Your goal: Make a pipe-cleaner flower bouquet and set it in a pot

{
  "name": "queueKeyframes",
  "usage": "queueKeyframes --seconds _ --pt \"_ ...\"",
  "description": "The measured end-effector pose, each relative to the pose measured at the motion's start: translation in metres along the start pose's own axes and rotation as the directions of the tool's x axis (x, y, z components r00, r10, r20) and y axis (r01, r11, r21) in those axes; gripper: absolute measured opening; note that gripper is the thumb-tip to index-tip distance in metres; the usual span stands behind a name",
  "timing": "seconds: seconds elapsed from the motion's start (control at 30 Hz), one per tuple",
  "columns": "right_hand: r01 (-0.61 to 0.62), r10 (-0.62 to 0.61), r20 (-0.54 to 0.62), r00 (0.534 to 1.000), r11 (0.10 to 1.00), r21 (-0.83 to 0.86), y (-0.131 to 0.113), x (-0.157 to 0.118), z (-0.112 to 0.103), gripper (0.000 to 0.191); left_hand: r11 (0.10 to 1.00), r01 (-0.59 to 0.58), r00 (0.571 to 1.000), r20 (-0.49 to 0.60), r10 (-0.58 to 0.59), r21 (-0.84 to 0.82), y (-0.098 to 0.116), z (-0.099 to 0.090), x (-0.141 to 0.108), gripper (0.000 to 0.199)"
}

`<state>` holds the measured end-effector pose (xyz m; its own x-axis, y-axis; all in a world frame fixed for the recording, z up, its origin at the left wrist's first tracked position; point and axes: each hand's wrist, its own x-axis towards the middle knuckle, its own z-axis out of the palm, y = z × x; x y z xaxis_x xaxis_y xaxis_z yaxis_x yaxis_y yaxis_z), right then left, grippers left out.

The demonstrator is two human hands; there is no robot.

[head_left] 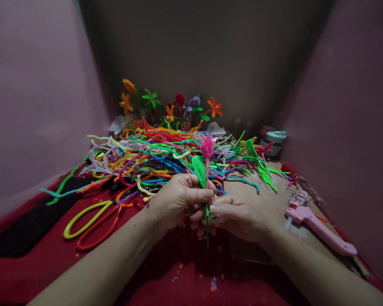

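Observation:
A pink pipe-cleaner flower (207, 147) stands upright between my hands, its pink stem running down into my fingers. Beside the stem, on its left, is a green fuzzy leaf (199, 169). My left hand (181, 196) pinches the stem and leaf between thumb and fingers. Just below, my right hand (239, 214) closes its thumb and fingertips on the lower green part of the stem. A thin dark stem end pokes out beneath the fingers. Something pale, partly hidden, lies under the right fingertips.
Behind my hands spreads a heap of coloured pipe cleaners (159, 153), with finished flowers (178, 102) at the back. Yellow-and-red-handled scissors (98, 219) lie left on red cloth (166, 272). At right are a pink glue gun (321, 225), a board (242, 189) and a lidded jar (273, 142).

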<state>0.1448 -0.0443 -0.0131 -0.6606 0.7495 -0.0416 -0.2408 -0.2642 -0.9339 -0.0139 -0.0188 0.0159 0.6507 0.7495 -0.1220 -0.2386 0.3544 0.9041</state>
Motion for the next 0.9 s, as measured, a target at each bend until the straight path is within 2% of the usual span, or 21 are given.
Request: queueKeyframes --seconds 0.17,0.3,0.4,0.5,0.57,0.67,0.77,0.9 --pt "-0.068 0.065 0.049 0.997 0.996 0.057 -0.005 -0.002 0.006 0.026 0.991 0.019 0.995 0.100 -0.005 -0.133 -0.003 -0.002 0.000 0.016" --pt "-0.036 0.035 0.017 0.999 0.997 0.061 -0.001 -0.001 0.006 0.020 0.987 0.006 0.988 0.151 0.018 -0.158 -0.005 -0.004 0.002 0.030" --pt "0.047 -0.047 -0.058 0.997 0.999 -0.003 0.003 0.002 0.002 0.016 0.995 -0.036 0.997 0.058 0.041 -0.091 -0.003 -0.003 0.004 0.034" --pt "0.090 -0.118 -0.184 0.976 0.984 -0.155 0.002 0.003 -0.001 0.018 0.998 -0.058 0.994 -0.095 0.059 0.017 -0.002 -0.001 0.005 0.027" --pt "0.060 -0.129 -0.265 0.956 0.966 -0.252 -0.001 0.002 0.001 0.018 0.991 -0.063 0.985 -0.155 0.081 0.117 -0.002 0.001 0.006 0.023" --pt "-0.013 -0.105 -0.318 0.942 0.938 -0.346 -0.007 0.001 0.005 0.019 0.972 -0.067 0.970 -0.212 0.116 0.226 -0.001 0.003 0.006 0.022" --pt "-0.024 -0.079 -0.278 0.957 0.937 -0.350 -0.007 0.001 0.006 0.023 0.976 -0.040 0.974 -0.209 0.085 0.214 0.000 0.002 0.004 0.018" --pt "0.018 -0.063 -0.151 0.987 0.959 -0.284 -0.001 -0.001 0.004 0.026 0.990 -0.027 0.998 -0.060 0.036 0.141 0.002 -0.005 0.001 0.013"
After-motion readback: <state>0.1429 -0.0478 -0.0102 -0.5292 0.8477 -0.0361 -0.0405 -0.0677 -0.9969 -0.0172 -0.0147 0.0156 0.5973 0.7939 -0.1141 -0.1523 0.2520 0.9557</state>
